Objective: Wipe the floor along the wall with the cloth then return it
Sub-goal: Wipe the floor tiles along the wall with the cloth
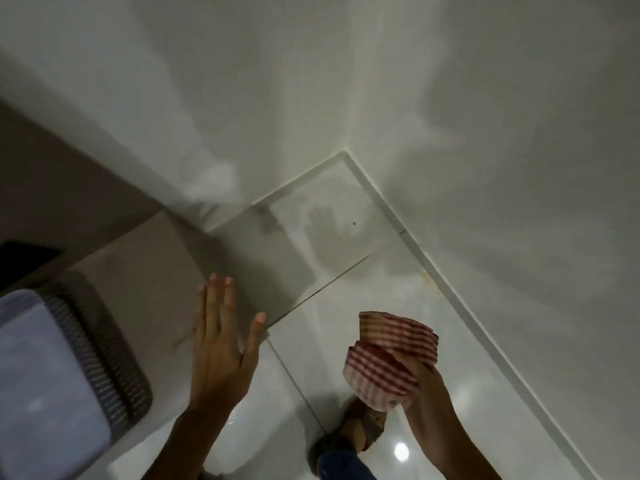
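Note:
A red-and-white checked cloth (388, 355) is bunched up in my right hand (426, 393), held in the air above the glossy white tiled floor (346, 237). My left hand (225, 344) hovers flat with its fingers spread and holds nothing, over the edge of a beige surface. The white wall (485, 168) meets the floor along a white skirting strip (433, 268) that runs down to the right from the corner.
A beige cabinet or counter top (145, 258) stands at the left, carrying a grey ribbed tray with a pale blue item (48, 375). A sandalled foot (360, 431) stands on the tiles below the cloth. A small dark speck (354, 223) lies near the corner.

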